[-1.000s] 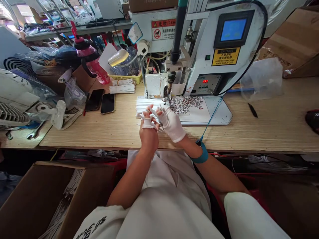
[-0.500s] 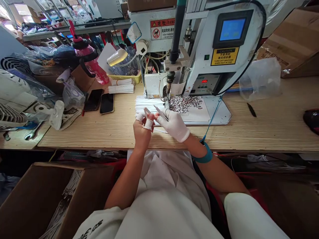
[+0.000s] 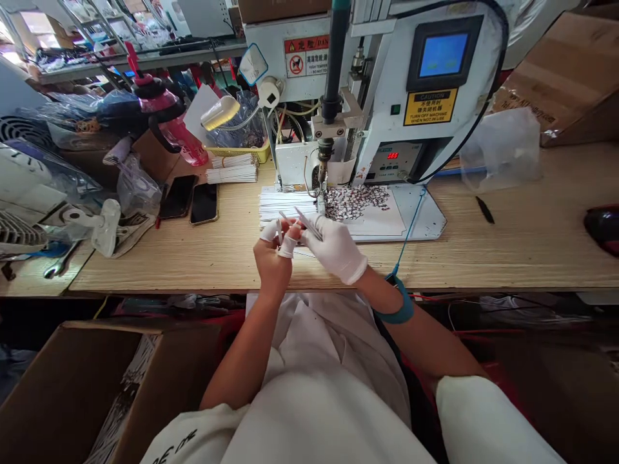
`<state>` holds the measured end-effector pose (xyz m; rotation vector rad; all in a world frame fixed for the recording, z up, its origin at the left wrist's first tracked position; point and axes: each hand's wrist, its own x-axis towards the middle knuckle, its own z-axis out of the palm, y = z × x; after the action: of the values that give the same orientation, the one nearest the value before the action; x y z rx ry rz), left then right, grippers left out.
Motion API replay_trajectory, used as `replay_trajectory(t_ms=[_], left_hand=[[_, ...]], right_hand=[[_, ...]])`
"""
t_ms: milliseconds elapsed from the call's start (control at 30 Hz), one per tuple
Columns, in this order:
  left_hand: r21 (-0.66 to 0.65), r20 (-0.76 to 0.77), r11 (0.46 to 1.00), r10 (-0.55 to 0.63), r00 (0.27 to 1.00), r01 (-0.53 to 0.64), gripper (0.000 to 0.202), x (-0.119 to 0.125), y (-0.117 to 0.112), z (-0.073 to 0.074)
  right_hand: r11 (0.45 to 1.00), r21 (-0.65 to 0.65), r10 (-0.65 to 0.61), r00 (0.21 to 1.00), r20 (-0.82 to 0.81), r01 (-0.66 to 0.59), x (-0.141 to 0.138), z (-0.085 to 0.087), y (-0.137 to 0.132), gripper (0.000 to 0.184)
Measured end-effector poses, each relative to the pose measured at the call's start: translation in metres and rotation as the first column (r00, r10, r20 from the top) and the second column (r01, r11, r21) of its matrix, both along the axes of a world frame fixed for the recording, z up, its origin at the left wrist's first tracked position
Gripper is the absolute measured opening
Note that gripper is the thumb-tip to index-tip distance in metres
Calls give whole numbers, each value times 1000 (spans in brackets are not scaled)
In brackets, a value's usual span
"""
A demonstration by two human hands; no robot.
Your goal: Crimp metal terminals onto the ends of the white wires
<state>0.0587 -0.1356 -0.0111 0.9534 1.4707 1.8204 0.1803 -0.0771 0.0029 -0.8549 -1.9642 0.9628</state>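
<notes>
My left hand (image 3: 275,259), with white cots on some fingers, is curled up at the front of the machine's plate. A thin pale piece shows between its fingers, too small to name. My right hand (image 3: 338,250) wears a white glove and grips metal tweezers (image 3: 309,223), pointing up and left. The two hands almost touch at the fingertips. Just beyond them, a row of white wires (image 3: 285,201) lies side by side on the white plate (image 3: 425,222). Many small dark-and-white pieces (image 3: 355,201) lie to its right, beside the machine's head (image 3: 323,167).
The white machine (image 3: 387,142) with a blue screen stands over the plate. Two phones (image 3: 205,203), bundled white wires (image 3: 233,173) and a pink bottle (image 3: 169,122) are at left. A blue cord (image 3: 410,232) runs to my right wrist band. An open carton (image 3: 169,380) sits below left.
The view has shifted slightly. My left hand has turned a little and its fingers have drawn in; the tweezers stay in my right hand, close to it.
</notes>
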Motion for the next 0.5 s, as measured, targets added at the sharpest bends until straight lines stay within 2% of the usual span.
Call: replay_trajectory(t_ms=[100,167,267,367,433,500], left_hand=[[71,-178,996,59,982,-47,22,7,-7,-3],[52,-211,996,79,974,-70,22,2,-12,-5],[47,-53,991,125,991,-123,25,-14,-17,-5],[149,145,962,207,967,-229,26,-27,-16,2],[227,168,947,190,967,-226,27,-23,-14,6],[237,173,962,97,980,-137,25,-6,-13,8]], right_hand=[[998,-65,4,1000,-12,-5,-1,-4,-7,20],[997,-78,-33,998,-46,29,4,-6,-7,19],[981,-109,-180,969,-167,163,20,-8,2,20],[935,-197,-345,886,-308,296,31,-8,9,22],[957,-163,-280,912,-298,240,28,-6,4,22],[995,-8,-104,985,-137,104,18,-4,-9,23]])
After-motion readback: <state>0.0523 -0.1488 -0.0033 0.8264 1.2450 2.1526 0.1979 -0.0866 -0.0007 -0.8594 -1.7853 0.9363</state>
